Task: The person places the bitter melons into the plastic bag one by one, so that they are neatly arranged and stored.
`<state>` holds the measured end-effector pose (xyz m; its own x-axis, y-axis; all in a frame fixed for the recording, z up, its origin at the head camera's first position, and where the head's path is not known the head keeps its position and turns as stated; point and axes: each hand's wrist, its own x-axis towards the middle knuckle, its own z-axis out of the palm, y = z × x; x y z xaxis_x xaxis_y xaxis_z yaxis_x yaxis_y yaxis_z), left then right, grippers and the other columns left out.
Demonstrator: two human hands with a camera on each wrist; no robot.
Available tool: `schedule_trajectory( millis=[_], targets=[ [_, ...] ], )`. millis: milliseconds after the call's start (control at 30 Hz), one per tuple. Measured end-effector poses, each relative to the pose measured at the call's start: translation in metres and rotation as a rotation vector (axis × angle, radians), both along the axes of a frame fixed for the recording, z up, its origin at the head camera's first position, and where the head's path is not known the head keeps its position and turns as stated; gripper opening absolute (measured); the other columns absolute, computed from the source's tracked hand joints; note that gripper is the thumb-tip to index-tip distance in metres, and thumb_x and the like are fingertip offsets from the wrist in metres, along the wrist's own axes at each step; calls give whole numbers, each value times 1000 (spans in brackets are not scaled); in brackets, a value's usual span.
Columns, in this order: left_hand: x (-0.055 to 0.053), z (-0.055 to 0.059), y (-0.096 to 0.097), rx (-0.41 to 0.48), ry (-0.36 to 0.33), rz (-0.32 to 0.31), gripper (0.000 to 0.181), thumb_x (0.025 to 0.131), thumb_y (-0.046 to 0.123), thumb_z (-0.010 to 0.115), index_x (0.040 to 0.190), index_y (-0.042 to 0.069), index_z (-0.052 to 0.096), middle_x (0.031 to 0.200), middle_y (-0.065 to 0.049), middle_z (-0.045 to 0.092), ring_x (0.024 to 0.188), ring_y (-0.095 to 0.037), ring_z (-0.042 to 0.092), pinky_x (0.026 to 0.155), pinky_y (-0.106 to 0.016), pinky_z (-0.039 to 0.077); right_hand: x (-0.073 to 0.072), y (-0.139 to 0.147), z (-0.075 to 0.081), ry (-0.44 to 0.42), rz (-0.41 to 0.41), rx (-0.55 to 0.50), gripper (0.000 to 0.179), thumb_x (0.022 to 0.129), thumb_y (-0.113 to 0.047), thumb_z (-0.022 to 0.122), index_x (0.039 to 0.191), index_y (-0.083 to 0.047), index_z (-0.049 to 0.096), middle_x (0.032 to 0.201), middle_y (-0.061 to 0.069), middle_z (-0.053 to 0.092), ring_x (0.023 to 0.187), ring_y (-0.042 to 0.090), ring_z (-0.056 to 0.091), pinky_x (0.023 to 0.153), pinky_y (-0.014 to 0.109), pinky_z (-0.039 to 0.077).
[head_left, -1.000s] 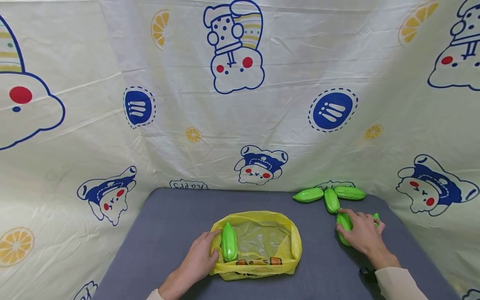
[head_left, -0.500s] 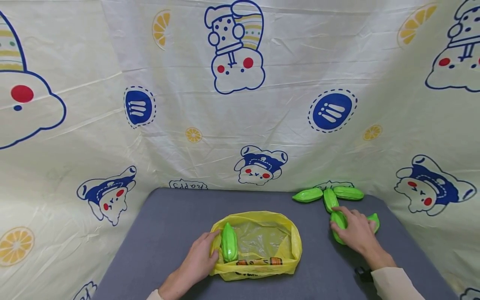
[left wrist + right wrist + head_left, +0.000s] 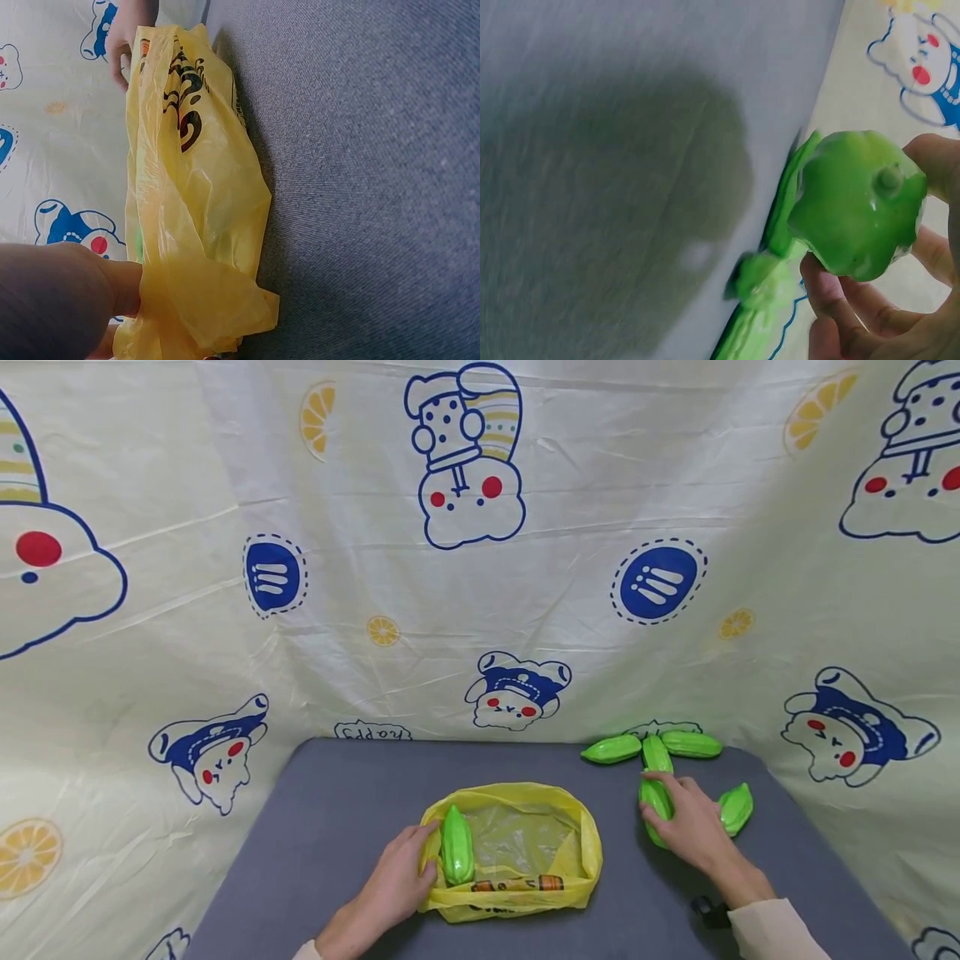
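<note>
My right hand (image 3: 697, 828) grips a ridged green gourd (image 3: 654, 800) at the right of the table. In the right wrist view the gourd's round stem end (image 3: 851, 217) faces the camera, with the thumb on one side and the fingers on the other. My left hand (image 3: 396, 872) pinches the left rim of an open yellow plastic bag (image 3: 593, 847), thumb on the inner side. Inside the bag, against that left side, lies a similar green gourd (image 3: 457, 847). The left wrist view shows the bag's outer wall (image 3: 217, 195) with dark printed letters.
One more green gourd (image 3: 736, 810) lies right of my right hand. At the back edge are three others: a left gourd (image 3: 611, 749), a middle gourd (image 3: 657, 752) and a right gourd (image 3: 692, 744). A printed cloth (image 3: 442, 585) hangs behind the grey table (image 3: 337, 810).
My right hand has moved left with the gourd in its grip, uncovering the gourd on its right. My left hand and the bag have stayed in place.
</note>
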<state>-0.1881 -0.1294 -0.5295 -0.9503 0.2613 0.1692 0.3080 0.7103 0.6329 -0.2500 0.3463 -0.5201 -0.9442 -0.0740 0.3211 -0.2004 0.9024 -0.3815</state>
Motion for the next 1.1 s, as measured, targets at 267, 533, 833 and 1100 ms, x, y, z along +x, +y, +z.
schedule_trajectory(
  millis=[267,533,833,1100],
  targets=[
    [0,0,-1,4,-17,-11,61,100,-3,78,160,-4,65,144,-27,73,132,-47,74,105,-63,64,6,-26,7,47,83,-35,54,105,-18,87,154,-5,70,140,35,73,124,56,71,94,75,60],
    [-1,1,0,2,-11,-21,61,100,-1,78,159,-4,65,145,-28,73,133,-47,74,108,-65,63,10,-41,12,57,93,-46,54,104,-19,88,154,-9,71,135,28,76,103,37,72,84,60,59],
    [-3,3,2,-11,-23,-32,61,101,-1,79,160,-5,65,145,-28,73,134,-47,73,108,-63,63,12,-52,24,43,104,-49,55,107,-23,86,157,-10,69,134,23,75,98,26,67,80,50,56],
    [-3,5,5,-24,-23,-26,61,101,-1,79,160,-4,64,145,-27,73,134,-46,73,107,-64,63,12,-60,35,46,126,-57,55,108,-24,85,159,-11,67,140,26,73,106,33,73,84,56,62]
  ],
)
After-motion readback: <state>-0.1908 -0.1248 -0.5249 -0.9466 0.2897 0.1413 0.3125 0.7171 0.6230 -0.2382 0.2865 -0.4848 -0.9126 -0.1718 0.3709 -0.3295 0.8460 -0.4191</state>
